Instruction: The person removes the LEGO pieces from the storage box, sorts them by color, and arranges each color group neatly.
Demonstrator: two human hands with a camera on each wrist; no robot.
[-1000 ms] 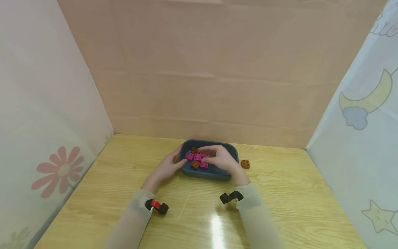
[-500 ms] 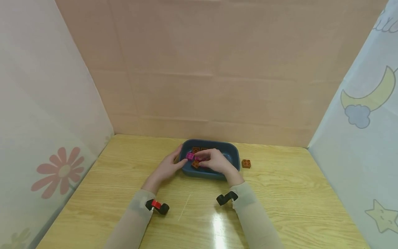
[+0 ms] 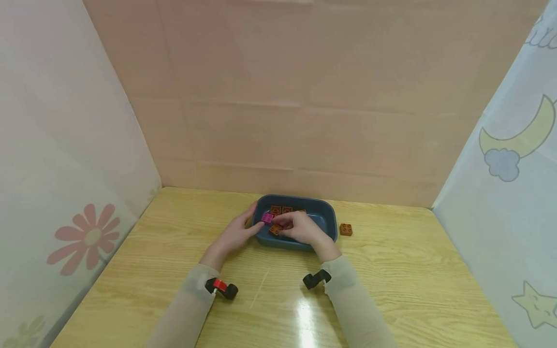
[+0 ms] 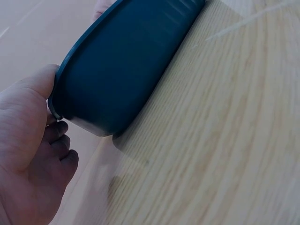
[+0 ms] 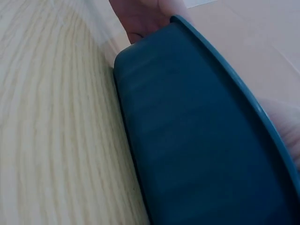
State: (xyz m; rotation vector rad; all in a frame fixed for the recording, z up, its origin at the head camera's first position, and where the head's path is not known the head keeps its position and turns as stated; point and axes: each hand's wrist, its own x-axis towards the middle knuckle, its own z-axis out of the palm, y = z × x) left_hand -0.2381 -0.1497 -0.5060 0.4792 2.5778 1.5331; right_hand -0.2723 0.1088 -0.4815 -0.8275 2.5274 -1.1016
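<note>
A dark blue plastic bin (image 3: 287, 245) stands on the table with several toy building bricks inside. My left hand (image 3: 235, 236) grips its left end, thumb at the rim and fingers along the outside, as the left wrist view also shows. My right hand (image 3: 303, 229) reaches into the bin from the right, thumb and fingertips bent down among the bricks. I cannot tell whether it pinches one, since the hand covers that spot. At its fingertips lie a magenta brick (image 3: 267, 218) and an orange-brown brick (image 3: 275, 229). Another orange-brown brick (image 3: 287, 210) lies near the back wall.
One orange-brown brick (image 3: 345, 229) lies on the wooden table (image 3: 404, 270), just right of the bin. A beige cloth backdrop (image 3: 278, 121) rises behind the table's far edge. Patterned cloth walls (image 3: 483, 212) close off both sides.
My right hand has shifted left and down inside the bin, and its fingers now cover magenta bricks that showed earlier. More orange-brown bricks show at the back. My left hand keeps its grip.
</note>
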